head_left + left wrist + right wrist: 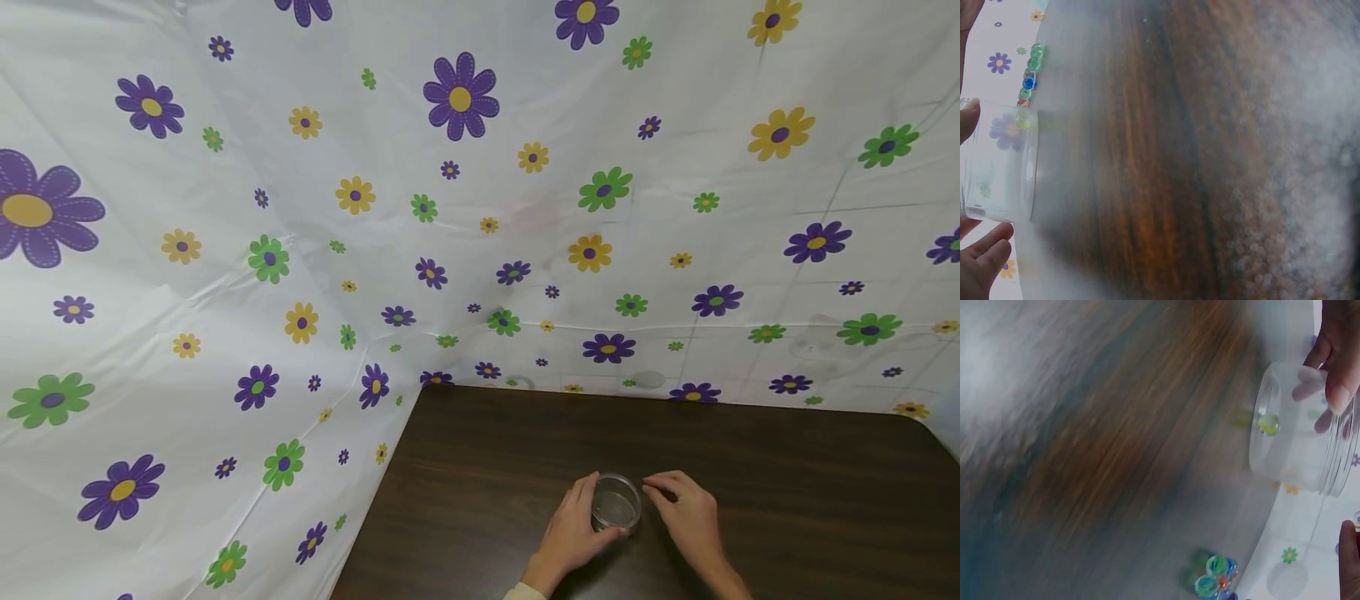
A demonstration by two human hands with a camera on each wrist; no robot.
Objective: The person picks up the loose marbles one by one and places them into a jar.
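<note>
A clear jar [617, 503] without a lid stands upright on the dark wooden table. My left hand [572, 527] grips it, with fingers along the far left side and the thumb at the front. Low inside the jar lies a yellow-green marble [1269, 424]. Just right of the rim, my right hand [686, 510] has thumb and fingertips pinched together. At its fingertips in the right wrist view a small glassy piece shows, apparently a marble [1357, 526], mostly cut off by the frame edge. Several loose green, blue and red marbles [1034, 64] lie together on the table.
The dark wood-grain table [480, 467] ends against a white sheet [450, 250] printed with purple, green and yellow flowers, at the back and left. The loose marbles do not show in the head view.
</note>
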